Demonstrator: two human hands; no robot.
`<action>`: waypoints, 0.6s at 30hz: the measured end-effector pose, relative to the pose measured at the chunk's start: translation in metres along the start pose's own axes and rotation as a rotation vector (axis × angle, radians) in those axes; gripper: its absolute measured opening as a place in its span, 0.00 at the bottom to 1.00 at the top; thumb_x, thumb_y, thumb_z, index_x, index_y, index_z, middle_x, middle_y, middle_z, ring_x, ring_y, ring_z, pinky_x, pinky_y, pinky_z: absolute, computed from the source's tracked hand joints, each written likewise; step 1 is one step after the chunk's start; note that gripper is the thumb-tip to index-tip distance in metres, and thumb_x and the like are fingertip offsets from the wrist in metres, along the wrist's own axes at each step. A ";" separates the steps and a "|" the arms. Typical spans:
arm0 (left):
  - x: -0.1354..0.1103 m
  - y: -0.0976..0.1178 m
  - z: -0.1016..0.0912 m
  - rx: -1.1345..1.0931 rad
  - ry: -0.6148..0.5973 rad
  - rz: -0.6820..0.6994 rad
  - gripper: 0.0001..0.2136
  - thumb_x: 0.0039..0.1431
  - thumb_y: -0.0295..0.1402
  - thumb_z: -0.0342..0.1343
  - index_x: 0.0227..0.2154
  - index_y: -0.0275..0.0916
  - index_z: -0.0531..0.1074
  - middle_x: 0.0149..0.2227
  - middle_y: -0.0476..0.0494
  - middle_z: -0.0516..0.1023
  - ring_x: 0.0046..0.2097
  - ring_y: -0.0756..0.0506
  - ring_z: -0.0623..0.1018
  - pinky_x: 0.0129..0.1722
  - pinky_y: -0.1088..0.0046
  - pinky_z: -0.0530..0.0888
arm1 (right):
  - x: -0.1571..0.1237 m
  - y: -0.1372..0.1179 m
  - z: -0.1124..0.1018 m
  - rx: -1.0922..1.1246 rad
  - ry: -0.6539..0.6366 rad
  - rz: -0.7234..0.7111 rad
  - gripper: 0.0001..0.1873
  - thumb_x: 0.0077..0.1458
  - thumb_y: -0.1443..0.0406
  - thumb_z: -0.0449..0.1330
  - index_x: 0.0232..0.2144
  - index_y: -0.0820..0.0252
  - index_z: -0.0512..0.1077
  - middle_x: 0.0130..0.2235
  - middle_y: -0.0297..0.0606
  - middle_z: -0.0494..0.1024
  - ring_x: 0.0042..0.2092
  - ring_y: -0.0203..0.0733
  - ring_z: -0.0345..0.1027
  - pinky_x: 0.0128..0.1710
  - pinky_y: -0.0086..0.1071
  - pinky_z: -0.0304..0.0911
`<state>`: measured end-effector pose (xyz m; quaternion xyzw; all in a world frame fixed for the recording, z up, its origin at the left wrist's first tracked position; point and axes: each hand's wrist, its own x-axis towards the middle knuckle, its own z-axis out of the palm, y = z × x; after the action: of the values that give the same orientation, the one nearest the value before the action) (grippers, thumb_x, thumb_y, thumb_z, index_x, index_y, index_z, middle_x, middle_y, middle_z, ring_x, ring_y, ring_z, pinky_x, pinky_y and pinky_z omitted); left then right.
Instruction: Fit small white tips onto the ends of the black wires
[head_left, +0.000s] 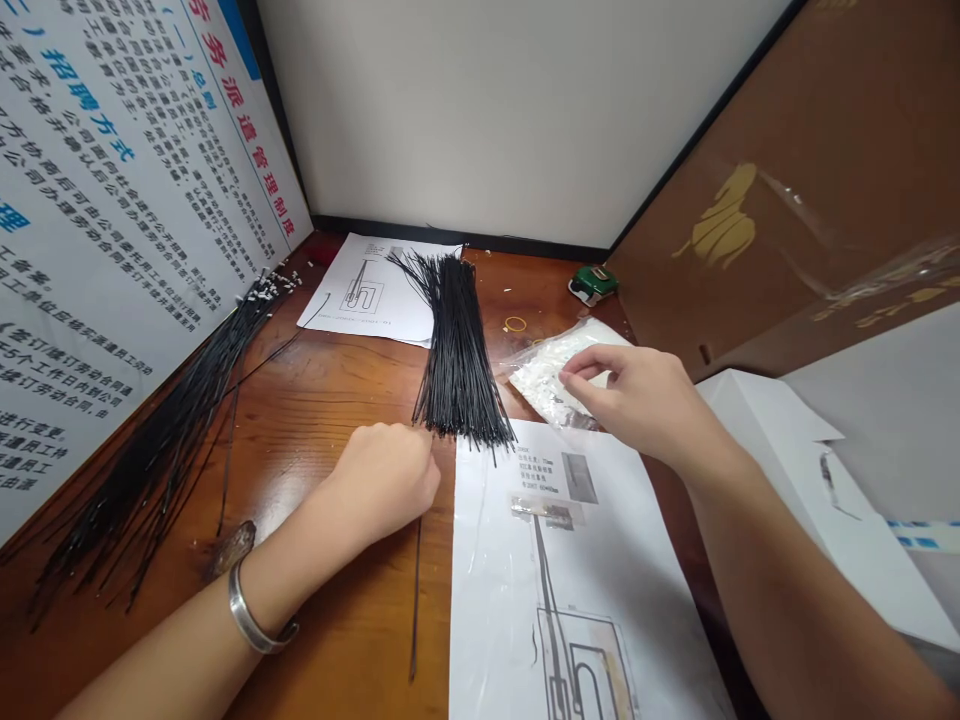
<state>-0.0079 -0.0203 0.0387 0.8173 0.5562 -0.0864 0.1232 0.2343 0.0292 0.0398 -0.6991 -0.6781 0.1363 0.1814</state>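
My left hand [386, 482] is closed in a fist just in front of the near end of a thick bundle of black wires [461, 350]. A single black wire [416, 610] hangs down from under this fist toward the table edge. My right hand [637, 400] is over a clear plastic bag [551, 375] of small white pieces, with thumb and forefinger pinched together. Whatever may be between those fingertips is too small to make out. To the left lies a second bundle of black wires [150, 450], with white pieces on its far ends.
A printed drawing sheet [495, 600] lies in front of me, and another sheet [349, 315] is further back. A green tape measure [592, 284] and a yellow rubber band [515, 324] sit near the back. Upright panels surround the wooden table [337, 370]; a white box [810, 480] stands right.
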 end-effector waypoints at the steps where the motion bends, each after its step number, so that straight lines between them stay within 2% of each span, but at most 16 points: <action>1: -0.004 0.001 -0.005 0.022 -0.063 0.044 0.14 0.57 0.29 0.44 0.24 0.35 0.73 0.28 0.35 0.79 0.30 0.37 0.79 0.28 0.63 0.69 | -0.002 -0.003 0.000 0.010 -0.011 -0.023 0.07 0.48 0.62 0.57 0.25 0.55 0.74 0.27 0.33 0.77 0.27 0.39 0.66 0.28 0.32 0.59; 3: -0.012 0.001 -0.013 0.044 -0.194 0.142 0.11 0.52 0.27 0.47 0.21 0.35 0.74 0.26 0.35 0.79 0.30 0.36 0.78 0.28 0.64 0.69 | -0.006 -0.010 -0.001 0.021 -0.028 -0.060 0.07 0.49 0.61 0.57 0.25 0.55 0.75 0.23 0.33 0.74 0.24 0.38 0.64 0.25 0.31 0.57; 5: -0.016 0.000 -0.016 0.062 -0.232 0.170 0.12 0.54 0.30 0.48 0.22 0.34 0.75 0.26 0.34 0.79 0.31 0.35 0.79 0.28 0.62 0.70 | -0.010 -0.015 -0.003 0.039 -0.040 -0.087 0.08 0.50 0.60 0.58 0.26 0.55 0.75 0.20 0.32 0.70 0.21 0.36 0.61 0.22 0.30 0.55; 8: -0.014 0.001 -0.008 0.097 -0.080 0.069 0.18 0.61 0.36 0.43 0.30 0.32 0.76 0.30 0.31 0.79 0.32 0.34 0.79 0.28 0.61 0.71 | -0.014 -0.022 -0.004 0.072 -0.056 -0.127 0.08 0.50 0.60 0.58 0.26 0.56 0.75 0.16 0.30 0.64 0.19 0.34 0.56 0.19 0.28 0.51; 9: -0.012 0.003 -0.004 0.111 -0.036 0.038 0.18 0.62 0.34 0.42 0.33 0.31 0.76 0.31 0.31 0.79 0.32 0.35 0.79 0.28 0.63 0.71 | -0.015 -0.023 -0.004 0.079 -0.064 -0.144 0.08 0.50 0.60 0.58 0.26 0.56 0.75 0.16 0.29 0.63 0.19 0.34 0.55 0.19 0.28 0.50; 11: -0.009 0.007 0.002 0.138 -0.023 0.027 0.16 0.60 0.27 0.41 0.34 0.31 0.76 0.31 0.31 0.79 0.31 0.38 0.79 0.27 0.66 0.70 | -0.016 -0.025 -0.004 0.082 -0.081 -0.175 0.09 0.51 0.60 0.58 0.26 0.56 0.75 0.15 0.29 0.61 0.18 0.34 0.54 0.18 0.28 0.49; 13: -0.011 0.011 0.002 0.149 -0.084 0.061 0.15 0.56 0.22 0.43 0.31 0.31 0.76 0.29 0.31 0.79 0.30 0.39 0.79 0.26 0.67 0.70 | -0.017 -0.025 -0.004 0.078 -0.101 -0.197 0.09 0.51 0.60 0.57 0.26 0.55 0.75 0.15 0.28 0.60 0.18 0.34 0.53 0.19 0.28 0.49; 18: -0.025 0.011 -0.013 0.120 -0.279 0.230 0.10 0.49 0.24 0.50 0.25 0.33 0.78 0.25 0.33 0.79 0.31 0.36 0.79 0.29 0.64 0.72 | -0.017 -0.025 -0.003 0.075 -0.123 -0.205 0.09 0.52 0.60 0.56 0.26 0.55 0.75 0.15 0.28 0.59 0.18 0.34 0.52 0.19 0.28 0.49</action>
<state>-0.0064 -0.0425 0.0590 0.8614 0.4304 -0.2173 0.1595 0.2120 0.0127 0.0525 -0.6093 -0.7502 0.1848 0.1785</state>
